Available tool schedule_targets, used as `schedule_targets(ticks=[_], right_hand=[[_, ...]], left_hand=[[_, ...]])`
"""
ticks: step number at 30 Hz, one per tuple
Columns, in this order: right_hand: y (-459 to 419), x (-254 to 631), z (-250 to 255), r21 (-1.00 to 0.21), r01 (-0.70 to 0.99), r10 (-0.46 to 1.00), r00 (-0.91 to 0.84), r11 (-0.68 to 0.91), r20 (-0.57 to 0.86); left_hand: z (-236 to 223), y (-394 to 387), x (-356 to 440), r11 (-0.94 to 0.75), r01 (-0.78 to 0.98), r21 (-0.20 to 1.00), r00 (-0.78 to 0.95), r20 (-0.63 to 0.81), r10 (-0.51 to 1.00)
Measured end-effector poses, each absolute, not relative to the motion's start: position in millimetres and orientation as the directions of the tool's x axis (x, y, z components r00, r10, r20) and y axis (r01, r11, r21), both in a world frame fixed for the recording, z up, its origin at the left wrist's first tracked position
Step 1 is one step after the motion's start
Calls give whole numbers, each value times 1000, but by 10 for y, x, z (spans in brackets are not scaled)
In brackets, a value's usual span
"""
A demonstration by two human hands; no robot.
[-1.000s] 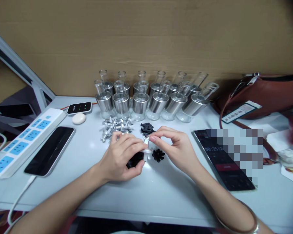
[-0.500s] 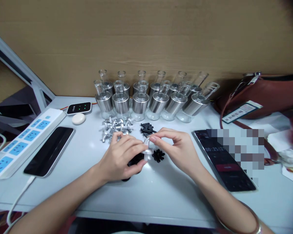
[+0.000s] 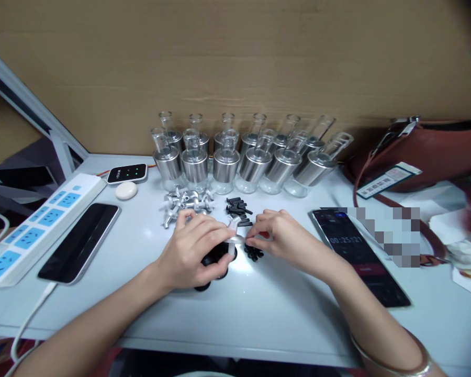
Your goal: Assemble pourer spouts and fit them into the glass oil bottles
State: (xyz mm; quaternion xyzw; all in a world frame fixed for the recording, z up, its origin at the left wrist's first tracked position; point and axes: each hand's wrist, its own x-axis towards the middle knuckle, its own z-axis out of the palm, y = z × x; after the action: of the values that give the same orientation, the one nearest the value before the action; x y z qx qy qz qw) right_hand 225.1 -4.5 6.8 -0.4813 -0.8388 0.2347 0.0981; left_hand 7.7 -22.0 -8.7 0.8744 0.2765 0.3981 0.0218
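Observation:
In my left hand point(image 3: 198, 250), thumb and fingers grip a silver pourer spout point(image 3: 234, 226) with a flat round flange and a pale lower stem. My right hand point(image 3: 277, 233) is closed in a pinch at the flange's right side. What those fingertips hold, if anything, is hidden. Just below them lies a cluster of small black pieces point(image 3: 254, 253). Short black tubes point(image 3: 237, 206) are heaped behind the spout. Left of these is a pile of similar silver spouts point(image 3: 186, 201). Round black parts point(image 3: 203, 286) show partly beneath my left hand.
Two rows of glass bottles with metal sleeves point(image 3: 225, 165) stand along the cardboard wall point(image 3: 235, 57). On the left are a power strip point(image 3: 43, 230), a phone point(image 3: 80, 243), a small white device point(image 3: 127, 174) and a white oval object point(image 3: 126, 191). Rightward lie another phone point(image 3: 361, 262) and a brown bag point(image 3: 447, 152).
My right hand has moved down from the spout's upper tip to beside its flange, its fingers curling more. My left hand still grips the spout, which has shifted slightly left.

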Motion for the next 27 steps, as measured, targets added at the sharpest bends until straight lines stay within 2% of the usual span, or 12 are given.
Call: schedule_targets(ticks=[5,9,15,18,20,23,25,27], right_hand=[[-45,2235,-3,-473,759,853,-522,447,-32],[-36,2221,-25,-404,803,885,-465,439,36],[-40,2212,-24,-368,817,878,-478,443,-4],[-41,2204,-7,-382,823,895,-444,421,30],[-42,2198,19,-485,781,913,-393,393,106],[-51,2189,71,-747,591,950,-248,305,191],[-61,2183,100,-893,396,974,-163,212,159],[-70,2175,119,-968,220,987,-125,124,98]], left_hand=[[-78,-217,72,-844,469,262,528,683,505],[-80,-215,67,-842,473,260,527,682,507],[-96,-203,60,-836,481,266,524,677,517],[-101,-202,59,-837,478,268,521,680,516],[-101,-202,58,-837,476,270,520,681,516],[-100,-200,53,-835,475,277,521,676,521],[-102,-196,48,-832,477,285,520,671,528],[-105,-193,45,-829,478,290,517,670,533]])
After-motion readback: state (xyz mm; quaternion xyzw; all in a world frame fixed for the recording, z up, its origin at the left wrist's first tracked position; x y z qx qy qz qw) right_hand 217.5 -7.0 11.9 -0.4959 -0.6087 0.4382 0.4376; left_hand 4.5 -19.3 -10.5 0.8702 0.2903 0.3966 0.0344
